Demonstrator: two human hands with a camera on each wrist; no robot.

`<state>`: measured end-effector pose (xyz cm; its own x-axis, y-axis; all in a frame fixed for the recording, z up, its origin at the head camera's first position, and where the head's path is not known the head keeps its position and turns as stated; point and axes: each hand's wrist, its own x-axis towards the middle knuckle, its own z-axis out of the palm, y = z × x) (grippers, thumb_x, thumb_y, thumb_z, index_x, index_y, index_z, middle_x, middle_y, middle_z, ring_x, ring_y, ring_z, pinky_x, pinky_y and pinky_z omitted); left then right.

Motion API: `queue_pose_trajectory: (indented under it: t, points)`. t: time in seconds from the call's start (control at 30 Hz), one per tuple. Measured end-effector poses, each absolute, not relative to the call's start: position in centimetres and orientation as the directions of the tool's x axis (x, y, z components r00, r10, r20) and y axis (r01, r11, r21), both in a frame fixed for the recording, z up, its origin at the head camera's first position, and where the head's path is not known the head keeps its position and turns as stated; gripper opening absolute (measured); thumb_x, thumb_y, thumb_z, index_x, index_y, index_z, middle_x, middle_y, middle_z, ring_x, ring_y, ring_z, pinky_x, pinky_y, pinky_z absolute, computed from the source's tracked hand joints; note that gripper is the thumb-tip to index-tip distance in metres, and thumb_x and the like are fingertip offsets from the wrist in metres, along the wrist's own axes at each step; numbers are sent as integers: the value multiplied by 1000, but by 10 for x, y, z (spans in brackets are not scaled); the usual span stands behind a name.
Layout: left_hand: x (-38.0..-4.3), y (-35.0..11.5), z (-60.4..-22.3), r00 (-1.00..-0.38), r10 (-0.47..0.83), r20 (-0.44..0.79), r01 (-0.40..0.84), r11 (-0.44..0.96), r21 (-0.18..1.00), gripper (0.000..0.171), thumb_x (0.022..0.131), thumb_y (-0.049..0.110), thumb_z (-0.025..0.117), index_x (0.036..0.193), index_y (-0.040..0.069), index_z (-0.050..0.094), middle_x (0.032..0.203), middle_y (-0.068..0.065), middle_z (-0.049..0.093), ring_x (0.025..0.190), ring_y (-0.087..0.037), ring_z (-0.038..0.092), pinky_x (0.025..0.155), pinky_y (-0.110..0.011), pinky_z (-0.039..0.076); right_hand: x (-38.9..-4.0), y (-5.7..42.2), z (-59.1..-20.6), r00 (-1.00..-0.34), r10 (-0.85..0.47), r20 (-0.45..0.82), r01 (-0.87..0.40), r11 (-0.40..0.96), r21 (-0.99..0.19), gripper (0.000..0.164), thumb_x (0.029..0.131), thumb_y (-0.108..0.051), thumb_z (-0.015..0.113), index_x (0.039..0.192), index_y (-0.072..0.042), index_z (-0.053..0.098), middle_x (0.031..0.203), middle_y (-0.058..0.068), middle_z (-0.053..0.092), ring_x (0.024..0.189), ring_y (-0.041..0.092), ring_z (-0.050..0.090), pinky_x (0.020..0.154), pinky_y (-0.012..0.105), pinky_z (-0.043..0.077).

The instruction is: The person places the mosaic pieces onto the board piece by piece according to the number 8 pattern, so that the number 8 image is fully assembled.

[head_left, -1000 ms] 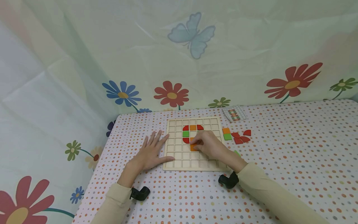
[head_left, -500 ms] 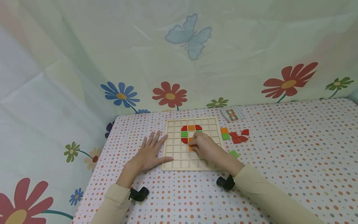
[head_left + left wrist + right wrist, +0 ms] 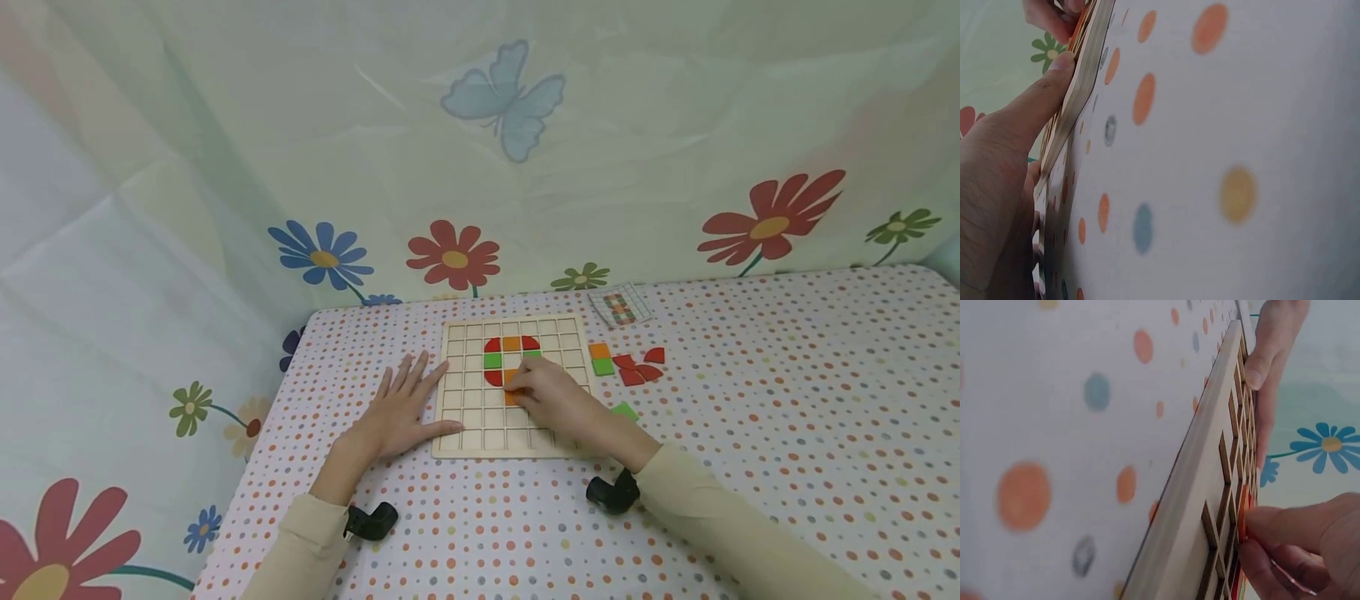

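A wooden grid board (image 3: 472, 400) lies on the table with red, orange and green tiles set in its middle cells. My left hand (image 3: 397, 417) is spread at the board's left side, its thumb on the near left part of the frame. Over the middle of the board, my right hand (image 3: 551, 400) has thumb and fingers bent together at an orange tile (image 3: 1245, 503), which they seem to pinch. Another orange tile (image 3: 511, 399) shows just below the fingertips. Red quarter-round tiles (image 3: 492, 344) and a green tile (image 3: 492, 361) sit nearby in the grid. The right hand covers some cells.
Right of the board lie a loose orange tile (image 3: 599, 351), a green tile (image 3: 603, 367) touching it, and several red tiles (image 3: 633, 371). Another green tile (image 3: 625, 412) is beside the right wrist. A pattern card (image 3: 620, 306) lies behind; a printed curtain (image 3: 360, 150) hangs at the back.
The right hand has shifted slightly, uncovering the green tile on the board's right column and the loose green tile by the wrist. The left hand stays put; the head view has shifted slightly.
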<state>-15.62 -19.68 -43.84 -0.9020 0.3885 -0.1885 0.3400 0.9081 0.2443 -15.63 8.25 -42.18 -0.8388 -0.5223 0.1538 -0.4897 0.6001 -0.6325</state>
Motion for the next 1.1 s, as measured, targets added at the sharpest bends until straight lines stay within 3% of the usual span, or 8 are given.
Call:
queue_pose_trajectory:
  t: [0.23,0.43,0.6,0.73,1.1]
  points:
    - [-155,-197,-440,-896,398,-196,346,903,253,102,93,77,56,170,24,15,176,-10,0,161,-35,-6,128,-59,-3,-151,119,-420,-866,-479,140,-416,537,-734,19,94,7,72,111,1,78,107,8,70,99,24,67,85,36,61]
    - [-155,-197,-441,-899,395,-189,347,905,246,102,93,76,57,170,24,15,176,-10,0,161,-35,-5,128,-58,-2,-152,170,-410,-927,-340,160,-357,661,-660,19,92,5,74,111,2,77,110,15,68,93,29,64,75,37,58]
    - [-155,-198,-441,-901,390,-191,341,907,246,102,93,76,57,170,23,16,176,-10,1,161,-36,-5,128,-59,-2,-156,206,-409,-956,-247,157,-291,734,-614,18,89,7,76,107,5,77,105,20,67,94,37,66,76,47,60]
    - [-154,-198,-441,-902,389,-187,339,907,251,102,93,76,57,170,23,16,176,-11,2,161,-36,-5,128,-59,-1,-159,220,-414,-967,-223,127,-254,771,-584,17,88,6,78,105,7,77,100,20,68,90,37,64,73,47,56]
    - [-157,-198,-441,-904,392,-172,345,905,249,102,93,76,57,170,24,16,176,-10,1,161,-36,-5,128,-59,-2,-159,228,-421,-975,-211,63,-206,770,-604,23,88,6,78,111,8,76,108,25,71,95,39,69,80,52,59]
